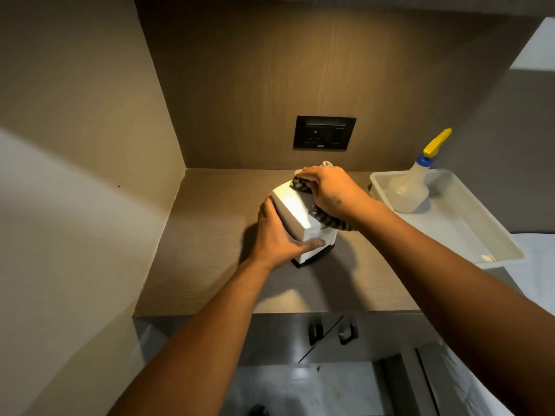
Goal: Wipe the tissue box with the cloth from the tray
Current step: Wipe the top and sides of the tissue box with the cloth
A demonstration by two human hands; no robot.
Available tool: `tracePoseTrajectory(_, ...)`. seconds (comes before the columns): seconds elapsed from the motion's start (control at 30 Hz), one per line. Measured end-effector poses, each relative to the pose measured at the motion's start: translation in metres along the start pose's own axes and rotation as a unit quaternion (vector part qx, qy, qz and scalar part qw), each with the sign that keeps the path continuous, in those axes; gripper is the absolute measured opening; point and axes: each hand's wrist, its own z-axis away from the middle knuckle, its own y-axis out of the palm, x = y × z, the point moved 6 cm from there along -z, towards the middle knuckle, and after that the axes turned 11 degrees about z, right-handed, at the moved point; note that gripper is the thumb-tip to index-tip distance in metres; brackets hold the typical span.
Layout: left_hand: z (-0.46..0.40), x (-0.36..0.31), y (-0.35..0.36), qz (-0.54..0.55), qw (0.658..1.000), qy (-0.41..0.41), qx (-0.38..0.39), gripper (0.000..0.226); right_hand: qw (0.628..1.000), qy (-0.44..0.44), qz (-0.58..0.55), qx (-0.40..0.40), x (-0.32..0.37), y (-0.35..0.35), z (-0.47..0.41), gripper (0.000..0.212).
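Observation:
A white tissue box [295,213] with a dark base stands tilted on the wooden counter [210,235], near its middle. My left hand [277,235] grips the box's left side, thumb across the near face. My right hand [329,192] presses a dark striped cloth [335,221] against the box's right and top side. Part of the cloth sticks out under my wrist and beyond my fingers. The white tray [468,229] lies at the right of the counter.
A spray bottle [413,187] with a yellow trigger stands in the tray's far end. A black wall socket [324,133] sits on the back panel. Walls enclose the counter at left and behind. Two dark drawer handles [332,333] are below the front edge.

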Motion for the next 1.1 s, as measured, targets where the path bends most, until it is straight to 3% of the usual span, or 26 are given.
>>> tracePoseTrajectory(0.07, 0.002, 0.0, 0.0, 0.004, 1.0, -0.005, 0.004, 0.144, 1.0, -0.018, -0.01, -0.022, 0.002, -0.002, 0.012, 0.047)
tracePoseTrajectory(0.17, 0.001, -0.009, -0.001, 0.009, 1.0, 0.012, -0.004, 0.137, 0.988, -0.156, -0.007, -0.013, 0.03, -0.002, 0.032, 0.054)
tracePoseTrajectory(0.23, -0.002, -0.012, 0.0, 0.006, 0.999, 0.03, 0.007, 0.132, 0.983, -0.183, -0.003, -0.013, 0.043, -0.001, 0.026, 0.051)
tracePoseTrajectory(0.57, 0.003, -0.006, -0.002, -0.007, 1.0, -0.01, 0.003, 0.139, 0.999, -0.002, -0.036, -0.008, 0.0, 0.003, -0.01, 0.042)
tracePoseTrajectory(0.7, 0.005, -0.008, -0.002, -0.018, 1.0, -0.013, 0.005, 0.141, 0.998, 0.022, -0.049, -0.024, -0.015, 0.003, 0.005, 0.039)
tracePoseTrajectory(0.8, 0.003, -0.01, -0.004, -0.025, 0.999, -0.019, 0.008, 0.141, 0.987, 0.057, -0.148, -0.04, -0.023, -0.001, 0.013, 0.035)
tracePoseTrajectory(0.87, 0.003, -0.012, -0.006, -0.035, 0.999, -0.022, 0.016, 0.14, 0.953, 0.118, -0.272, -0.059, -0.04, -0.002, 0.022, 0.033)
tracePoseTrajectory(0.93, 0.0, -0.015, -0.008, -0.046, 0.998, -0.028, 0.041, 0.141, 0.884, 0.199, -0.414, -0.089, -0.065, 0.001, 0.044, 0.032)
tracePoseTrajectory(1.07, -0.003, -0.02, -0.027, -0.082, 0.99, -0.052, 0.101, 0.153, 0.662, 0.303, -0.679, -0.096, -0.095, 0.051, 0.093, 0.028)
tracePoseTrajectory(1.1, -0.005, -0.036, -0.008, -0.119, 0.985, -0.053, 0.115, 0.154, 0.577, 0.333, -0.739, -0.098, -0.117, 0.071, 0.118, 0.027)
